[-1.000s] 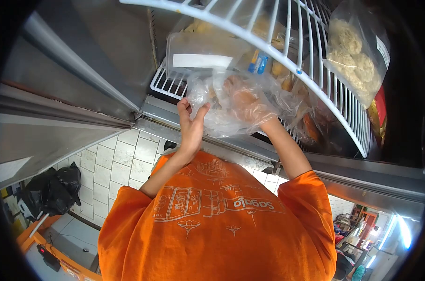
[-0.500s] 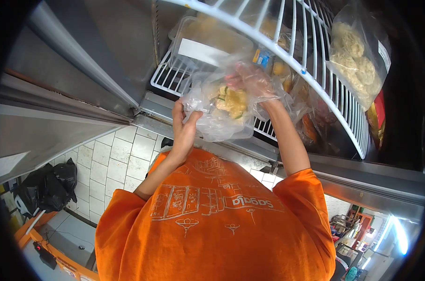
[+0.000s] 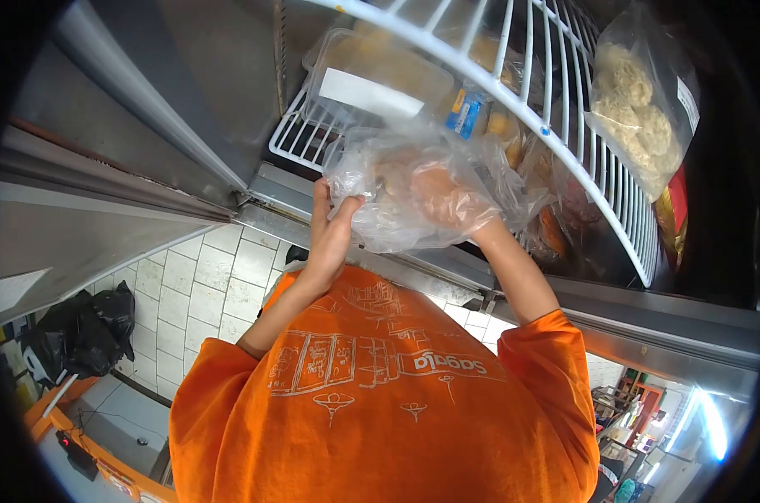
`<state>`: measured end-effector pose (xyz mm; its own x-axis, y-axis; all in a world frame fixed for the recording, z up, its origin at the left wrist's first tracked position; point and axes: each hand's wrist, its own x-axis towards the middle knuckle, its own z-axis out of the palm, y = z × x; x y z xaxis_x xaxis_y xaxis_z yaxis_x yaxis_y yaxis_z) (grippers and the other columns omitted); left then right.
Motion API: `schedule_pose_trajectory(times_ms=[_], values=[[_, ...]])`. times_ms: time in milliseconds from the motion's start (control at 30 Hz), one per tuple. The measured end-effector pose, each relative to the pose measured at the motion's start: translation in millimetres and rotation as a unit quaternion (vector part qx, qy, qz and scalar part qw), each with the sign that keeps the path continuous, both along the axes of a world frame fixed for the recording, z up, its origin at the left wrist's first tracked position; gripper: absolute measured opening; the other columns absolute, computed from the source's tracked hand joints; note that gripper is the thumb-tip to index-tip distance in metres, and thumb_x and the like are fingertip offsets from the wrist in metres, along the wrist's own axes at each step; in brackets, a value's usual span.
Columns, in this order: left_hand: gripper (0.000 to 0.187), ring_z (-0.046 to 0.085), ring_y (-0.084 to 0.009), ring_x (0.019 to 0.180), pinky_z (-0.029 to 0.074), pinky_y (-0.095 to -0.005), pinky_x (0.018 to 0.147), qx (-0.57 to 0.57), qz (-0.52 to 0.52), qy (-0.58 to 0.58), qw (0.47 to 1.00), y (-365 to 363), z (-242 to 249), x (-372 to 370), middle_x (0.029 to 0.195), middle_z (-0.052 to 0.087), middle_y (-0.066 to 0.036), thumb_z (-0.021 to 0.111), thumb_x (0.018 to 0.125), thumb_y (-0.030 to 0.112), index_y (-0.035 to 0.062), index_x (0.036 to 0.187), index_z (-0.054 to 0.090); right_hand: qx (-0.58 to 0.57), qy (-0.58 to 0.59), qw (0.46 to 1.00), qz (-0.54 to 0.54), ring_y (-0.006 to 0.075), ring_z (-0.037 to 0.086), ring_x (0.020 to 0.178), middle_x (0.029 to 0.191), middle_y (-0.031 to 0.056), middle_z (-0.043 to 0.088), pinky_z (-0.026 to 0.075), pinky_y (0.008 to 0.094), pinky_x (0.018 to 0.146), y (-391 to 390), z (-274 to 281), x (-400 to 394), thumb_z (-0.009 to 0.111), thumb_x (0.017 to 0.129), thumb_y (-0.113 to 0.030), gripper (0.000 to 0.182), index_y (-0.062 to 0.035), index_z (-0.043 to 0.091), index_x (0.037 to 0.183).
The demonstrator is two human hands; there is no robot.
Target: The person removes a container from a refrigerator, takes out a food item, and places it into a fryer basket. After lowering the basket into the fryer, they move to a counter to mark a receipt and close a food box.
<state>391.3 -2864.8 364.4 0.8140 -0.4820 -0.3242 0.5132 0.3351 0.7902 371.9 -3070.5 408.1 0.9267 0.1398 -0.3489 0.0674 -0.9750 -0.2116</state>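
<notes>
My left hand [image 3: 331, 230] grips the near left side of a clear plastic tub [image 3: 413, 245], thumb on top and fingers around the outer side. A crumpled clear plastic bag [image 3: 367, 222] lies in the tub and bunches over its rim. My right hand [image 3: 451, 197] is under the bag's film, over the tub's right part, with the wrist at the bag's edge. Its fingers are blurred by the plastic, and I cannot tell what they hold. The food inside the bag is mostly hidden.
The tub is at the front of a white wire shelf [image 3: 294, 144] inside a fridge. Behind it stands a lidded container [image 3: 380, 63] with a white label. Above right, a curved wire rack [image 3: 514, 105] holds a bag of pale lumps [image 3: 635, 109]. A black bag [image 3: 90, 331] lies on the tiled floor.
My right hand has drawn down toward me, over the tub. Plastic film now covers the yellow and green food that showed before, and the blue packet behind is more exposed.
</notes>
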Motion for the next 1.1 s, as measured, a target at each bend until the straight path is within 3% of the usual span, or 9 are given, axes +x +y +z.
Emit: schedule_pose_trajectory(times_ms=[233, 333, 433, 500, 700, 800, 933, 1033, 1100], values=[[0.044, 0.048, -0.0174, 0.109, 0.040, -0.0308, 0.094, 0.005, 0.018, -0.008, 1.000, -2.1, -4.4, -1.5, 0.119, 0.048, -0.011, 0.055, 0.087, 0.013, 0.0042, 0.126, 0.038, -0.087, -0.031, 0.995, -0.027, 0.0353, 0.059, 0.104, 0.106, 0.0201, 0.062, 0.046, 0.0469, 0.086, -5.9, -10.7, 4.6, 0.056, 0.087, -0.045, 0.052, -0.0005, 0.056, 0.114], [0.041, 0.048, -0.0170, 0.108, 0.040, -0.0303, 0.093, -0.022, 0.026, 0.010, 0.999, -4.4, -14.0, -2.3, 0.118, 0.048, -0.011, 0.055, 0.087, 0.013, 0.0042, 0.124, 0.040, -0.007, 0.151, 0.964, -0.217, 0.0343, 0.063, 0.084, 0.094, 0.0254, 0.063, 0.050, 0.0425, 0.073, 12.8, 18.3, 15.7, 0.064, 0.082, -0.050, 0.064, 0.0048, 0.056, 0.113], [0.039, 0.048, -0.0172, 0.107, 0.039, -0.0302, 0.093, -0.011, 0.034, -0.002, 0.999, -6.2, -17.7, -2.0, 0.118, 0.048, -0.010, 0.055, 0.088, 0.013, 0.0039, 0.123, 0.041, -0.042, 0.102, 0.987, -0.115, 0.0346, 0.063, 0.084, 0.091, 0.0234, 0.063, 0.049, 0.0425, 0.074, -7.5, -10.0, 6.0, 0.065, 0.081, -0.049, 0.065, 0.0057, 0.055, 0.113], [0.040, 0.048, -0.0173, 0.108, 0.039, -0.0307, 0.094, -0.017, 0.034, 0.010, 0.999, -5.3, -18.6, -2.4, 0.118, 0.048, -0.010, 0.056, 0.087, 0.015, 0.0034, 0.123, 0.042, -0.034, -0.149, 0.986, 0.061, 0.0356, 0.062, 0.083, 0.094, 0.0234, 0.063, 0.049, 0.0431, 0.074, -7.3, -16.8, -4.5, 0.064, 0.082, -0.046, 0.060, 0.0037, 0.054, 0.115], [0.053, 0.048, -0.0202, 0.111, 0.040, -0.0324, 0.095, -0.047, 0.030, 0.045, 0.997, -3.8, -18.6, -0.1, 0.120, 0.046, -0.012, 0.060, 0.086, 0.018, 0.0035, 0.131, 0.035, -0.118, -0.180, 0.973, 0.079, 0.0349, 0.058, 0.099, 0.105, 0.0195, 0.056, 0.047, 0.0430, 0.083, 13.0, -10.2, -8.3, 0.066, 0.081, -0.040, 0.054, -0.0024, 0.052, 0.117], [0.058, 0.049, -0.0225, 0.112, 0.041, -0.0339, 0.095, -0.035, 0.007, 0.061, 0.997, -0.8, -13.2, 2.0, 0.121, 0.045, -0.015, 0.060, 0.086, 0.019, 0.0041, 0.134, 0.031, -0.059, -0.094, 0.993, 0.035, 0.0332, 0.056, 0.107, 0.109, 0.0143, 0.055, 0.046, 0.0445, 0.088, 23.9, 15.6, -5.6, 0.067, 0.079, -0.040, 0.057, -0.0034, 0.052, 0.120], [0.059, 0.049, -0.0234, 0.113, 0.042, -0.0345, 0.094, -0.028, -0.009, 0.056, 0.998, -0.6, -11.7, 4.2, 0.122, 0.045, -0.017, 0.060, 0.086, 0.019, 0.0044, 0.135, 0.029, -0.064, -0.128, 0.988, 0.051, 0.0327, 0.056, 0.106, 0.113, 0.0137, 0.051, 0.046, 0.0470, 0.089, 18.6, -5.3, -9.4, 0.063, 0.082, -0.040, 0.051, -0.0094, 0.051, 0.121], [0.058, 0.050, -0.0246, 0.113, 0.044, -0.0350, 0.092, -0.004, -0.017, 0.041, 0.999, -1.9, -1.9, 4.3, 0.124, 0.045, -0.018, 0.058, 0.087, 0.019, 0.0046, 0.135, 0.029, -0.016, -0.161, 0.987, 0.016, 0.0317, 0.056, 0.108, 0.114, 0.0144, 0.054, 0.046, 0.0435, 0.094, 13.5, -1.7, -8.7, 0.070, 0.078, -0.037, 0.059, -0.0058, 0.051, 0.124], [0.057, 0.051, -0.0252, 0.112, 0.045, -0.0349, 0.091, 0.007, -0.024, 0.054, 0.998, 1.3, 6.5, 3.9, 0.125, 0.045, -0.019, 0.057, 0.088, 0.018, 0.0050, 0.136, 0.028, 0.147, -0.160, 0.976, -0.021, 0.0299, 0.056, 0.107, 0.113, 0.0163, 0.054, 0.047, 0.0429, 0.096, 6.9, 2.8, -7.9, 0.076, 0.073, -0.034, 0.064, -0.0067, 0.051, 0.125]])
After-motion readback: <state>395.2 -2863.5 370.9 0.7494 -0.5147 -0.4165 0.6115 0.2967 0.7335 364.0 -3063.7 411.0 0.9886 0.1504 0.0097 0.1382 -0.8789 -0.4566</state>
